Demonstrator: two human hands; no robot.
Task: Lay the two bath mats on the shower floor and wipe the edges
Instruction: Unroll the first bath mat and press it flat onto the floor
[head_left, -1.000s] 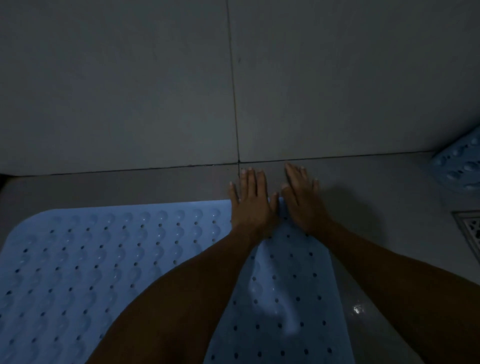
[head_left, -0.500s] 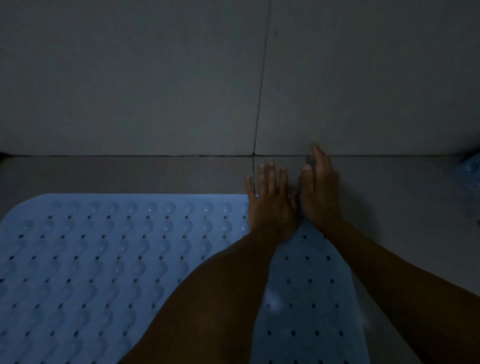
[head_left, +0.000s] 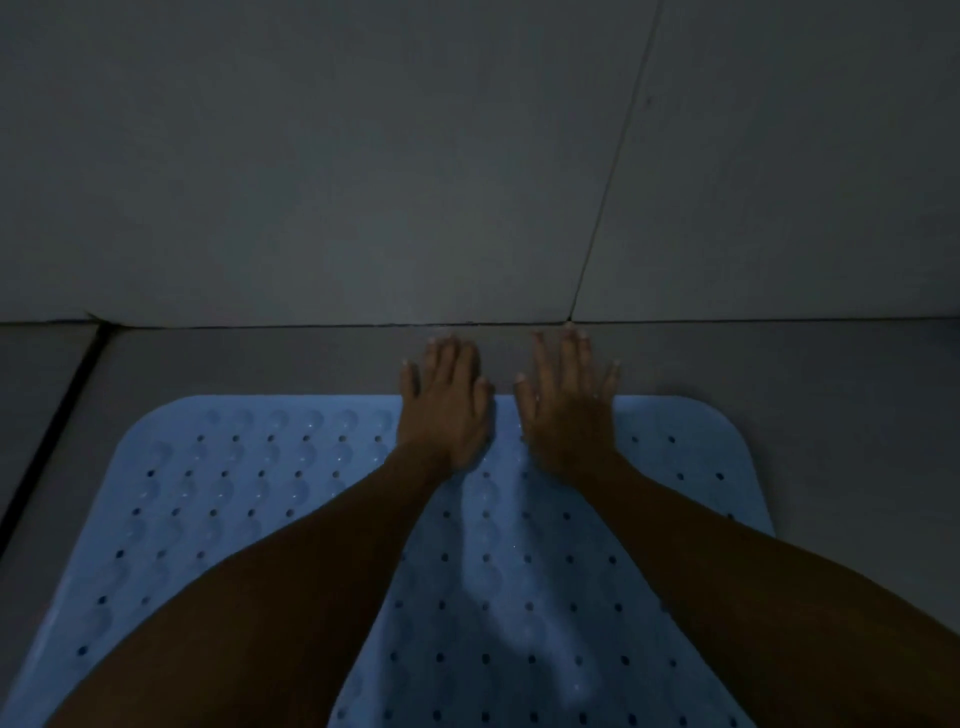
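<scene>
A light blue bath mat (head_left: 249, 493) with rows of small holes and bumps lies flat on the grey shower floor (head_left: 831, 374). My left hand (head_left: 445, 400) and my right hand (head_left: 569, 402) lie side by side, palms down with straight fingers, across the mat's far edge. Their palms press on the mat and their fingertips reach over onto the floor, close to the wall joint. Both forearms cover much of the mat's near part. A second mat is not in view.
A grey tiled wall (head_left: 363, 156) rises just beyond the fingertips, with a vertical grout line (head_left: 613, 171) on the right. At the far left a dark groove (head_left: 57, 431) runs along the floor. Bare floor shows right of the mat.
The view has swung right, so the mat's far right corner now shows. My hands have spread apart along the mat's far edge. The second mat at the right has left the view.
</scene>
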